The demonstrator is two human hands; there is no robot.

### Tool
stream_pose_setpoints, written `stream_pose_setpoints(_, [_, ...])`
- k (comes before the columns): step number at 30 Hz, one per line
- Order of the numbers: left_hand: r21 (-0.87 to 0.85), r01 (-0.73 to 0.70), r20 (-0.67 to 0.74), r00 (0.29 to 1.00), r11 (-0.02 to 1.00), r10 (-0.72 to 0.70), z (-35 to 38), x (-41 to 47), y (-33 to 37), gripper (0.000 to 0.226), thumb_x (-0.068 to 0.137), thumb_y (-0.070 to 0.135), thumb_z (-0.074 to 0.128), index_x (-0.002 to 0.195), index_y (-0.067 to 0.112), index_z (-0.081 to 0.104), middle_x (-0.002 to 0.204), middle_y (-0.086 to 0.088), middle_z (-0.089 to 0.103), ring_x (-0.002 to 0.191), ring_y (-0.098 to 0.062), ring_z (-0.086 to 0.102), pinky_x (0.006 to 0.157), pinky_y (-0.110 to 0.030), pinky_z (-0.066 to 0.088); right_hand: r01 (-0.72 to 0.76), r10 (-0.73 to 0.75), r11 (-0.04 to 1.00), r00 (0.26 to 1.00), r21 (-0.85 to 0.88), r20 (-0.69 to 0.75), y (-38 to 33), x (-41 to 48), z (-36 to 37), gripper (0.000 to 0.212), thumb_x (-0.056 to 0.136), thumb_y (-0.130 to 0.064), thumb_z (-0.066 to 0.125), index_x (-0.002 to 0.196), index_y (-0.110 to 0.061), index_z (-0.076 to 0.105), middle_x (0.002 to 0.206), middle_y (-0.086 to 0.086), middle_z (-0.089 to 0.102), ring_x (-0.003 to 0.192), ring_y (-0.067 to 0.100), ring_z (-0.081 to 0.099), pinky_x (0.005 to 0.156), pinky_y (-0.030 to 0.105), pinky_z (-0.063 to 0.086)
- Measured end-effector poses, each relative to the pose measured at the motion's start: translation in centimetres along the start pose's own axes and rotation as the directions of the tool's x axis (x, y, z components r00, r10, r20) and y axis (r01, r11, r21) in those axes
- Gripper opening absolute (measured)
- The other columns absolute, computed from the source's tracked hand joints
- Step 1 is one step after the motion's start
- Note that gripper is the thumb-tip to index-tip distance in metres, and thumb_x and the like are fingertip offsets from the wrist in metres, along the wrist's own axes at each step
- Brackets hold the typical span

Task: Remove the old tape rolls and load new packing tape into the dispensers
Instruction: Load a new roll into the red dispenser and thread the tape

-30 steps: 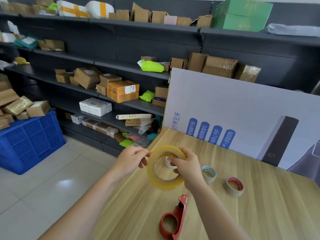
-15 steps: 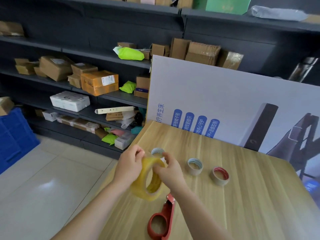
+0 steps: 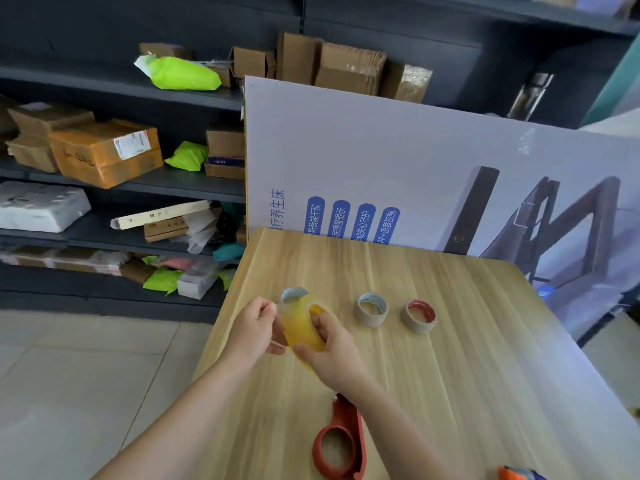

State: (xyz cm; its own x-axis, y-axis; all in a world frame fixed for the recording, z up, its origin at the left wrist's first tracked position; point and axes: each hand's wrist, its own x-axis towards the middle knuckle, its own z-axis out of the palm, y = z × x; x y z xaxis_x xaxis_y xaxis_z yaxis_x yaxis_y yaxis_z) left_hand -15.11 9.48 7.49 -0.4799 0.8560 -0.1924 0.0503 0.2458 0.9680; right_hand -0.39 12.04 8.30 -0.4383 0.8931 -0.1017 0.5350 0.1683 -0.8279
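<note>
I hold a yellowish clear tape roll (image 3: 300,327) above the wooden table (image 3: 450,358). My right hand (image 3: 334,351) grips it, with fingers through its hole. My left hand (image 3: 256,329) pinches at the roll's left edge. A red tape dispenser (image 3: 341,445) lies flat on the table below my right wrist, its ring empty. Three used cardboard cores stand in a row behind: one with a blue rim (image 3: 293,294) partly hidden by the roll, a second blue-rimmed core (image 3: 371,309), and a red-rimmed core (image 3: 418,316).
A large white printed board (image 3: 433,161) leans upright along the table's far edge. Dark shelves (image 3: 138,181) with parcels and boxes stand at the left and back. An orange object (image 3: 516,474) shows at the bottom right. The tiled floor (image 3: 69,375) lies left of the table.
The view has swung down and right. The roll has come lower and turned edge-on, and both hands have drawn closer together around it.
</note>
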Motion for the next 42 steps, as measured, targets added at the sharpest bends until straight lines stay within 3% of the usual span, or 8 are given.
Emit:
stream_pose_setpoints(5, [0.026, 0.165, 0.208, 0.964, 0.986, -0.167, 0.4, 0.8, -1.2, 0.048, 0.084, 0.054, 0.061, 0.088, 0.007, 0.051, 0.088, -0.015, 0.065, 0.072, -0.025, 0.065, 0.049, -0.033, 0.052, 0.012, -0.025, 0.976, 0.998, -0.217, -0.056, 1.7, -0.2, 0.6, 0.032, 0.084, -0.028, 0.068, 0.113, -0.018, 0.060, 0.101, -0.006, 0.068, 0.091, 0.015, 0.063, 0.080, 0.032, 0.052])
stream_pose_setpoints(10, [0.028, 0.309, 0.322, 0.897, 0.951, -0.302, 2.4, -0.2, -2.5, 0.052, 0.075, 0.031, 0.080, 0.114, 0.016, 0.047, 0.102, -0.010, 0.060, 0.065, -0.025, 0.060, 0.052, -0.033, 0.052, 0.034, -0.038, 0.926, 0.999, -0.375, -0.003, 4.5, -1.5, 1.2, 0.037, 0.082, -0.032, 0.068, 0.117, -0.027, 0.060, 0.101, -0.005, 0.070, 0.091, 0.016, 0.063, 0.077, 0.034, 0.052])
stream_pose_setpoints(13, [0.024, 0.344, 0.366, 0.871, 0.938, -0.329, 3.0, -0.4, -4.4, 0.047, 0.074, 0.027, 0.081, 0.112, 0.025, 0.052, 0.104, -0.013, 0.064, 0.067, -0.026, 0.064, 0.054, -0.033, 0.051, 0.077, -0.086, 0.922, 0.996, -0.379, -0.007, 6.4, -2.6, 1.4, 0.036, 0.081, -0.035, 0.070, 0.114, -0.023, 0.063, 0.102, -0.008, 0.067, 0.096, 0.009, 0.055, 0.075, 0.019, 0.041])
stream_pose_setpoints(16, [0.029, 0.419, 0.407, 0.825, 0.908, -0.393, 3.1, -0.3, -6.3, 0.039, 0.079, 0.018, 0.076, 0.112, 0.024, 0.056, 0.102, -0.014, 0.065, 0.059, -0.023, 0.060, 0.046, -0.029, 0.046, -0.047, -0.007, 0.969, 0.976, -0.242, -0.217, 7.8, -4.0, 1.3, 0.029, 0.085, -0.044, 0.063, 0.099, -0.019, 0.062, 0.094, -0.012, 0.059, 0.088, 0.004, 0.051, 0.072, 0.014, 0.040])
stream_pose_setpoints(19, [0.100, 0.468, 0.440, 0.771, 0.878, -0.461, 2.8, -0.3, -7.8, 0.030, 0.082, 0.015, 0.072, 0.102, 0.029, 0.056, 0.099, -0.012, 0.066, 0.050, -0.019, 0.055, 0.042, -0.027, 0.044, -0.296, 0.228, 0.949, 0.882, -0.107, -0.413, 9.7, -5.0, 1.3, 0.008, 0.091, -0.031, 0.053, 0.092, -0.024, 0.056, 0.088, -0.008, 0.060, 0.084, 0.011, 0.056, 0.074, 0.031, 0.049])
stream_pose_setpoints(22, [0.183, 0.465, 0.458, 0.740, 0.867, -0.493, 2.6, -0.3, -9.1, 0.028, 0.082, 0.016, 0.072, 0.099, 0.032, 0.056, 0.103, -0.011, 0.063, 0.055, -0.019, 0.054, 0.042, -0.026, 0.044, -0.537, 0.467, 0.820, 0.827, -0.199, -0.312, 11.9, -6.1, 2.0, 0.019, 0.092, -0.029, 0.048, 0.108, -0.022, 0.053, 0.102, -0.003, 0.062, 0.092, 0.018, 0.062, 0.080, 0.038, 0.054])
stream_pose_setpoints(25, [0.266, 0.445, 0.471, 0.714, 0.855, -0.518, 2.4, -0.3, -10.6, 0.043, 0.079, 0.017, 0.075, 0.116, 0.029, 0.055, 0.111, -0.010, 0.061, 0.064, -0.021, 0.056, 0.041, -0.026, 0.044, -0.584, 0.549, 0.753, 0.812, -0.303, -0.199, 13.2, -6.7, 2.9, 0.026, 0.091, -0.030, 0.046, 0.113, -0.020, 0.054, 0.109, 0.000, 0.061, 0.093, 0.019, 0.063, 0.079, 0.038, 0.056])
stream_pose_setpoints(42, [0.476, 0.197, 0.604, 0.634, 0.857, -0.482, 4.3, 0.4, -9.8, 0.035, 0.085, 0.017, 0.070, 0.112, 0.037, 0.061, 0.093, 0.000, 0.058, 0.062, -0.014, 0.051, 0.047, -0.025, 0.039, -0.470, 0.440, 0.671, 0.875, -0.573, -0.202, 16.2, -6.5, 1.0, 0.033, 0.098, -0.013, 0.043, 0.121, -0.027, 0.062, 0.101, 0.002, 0.060, 0.099, 0.024, 0.061, 0.066, 0.031, 0.046])
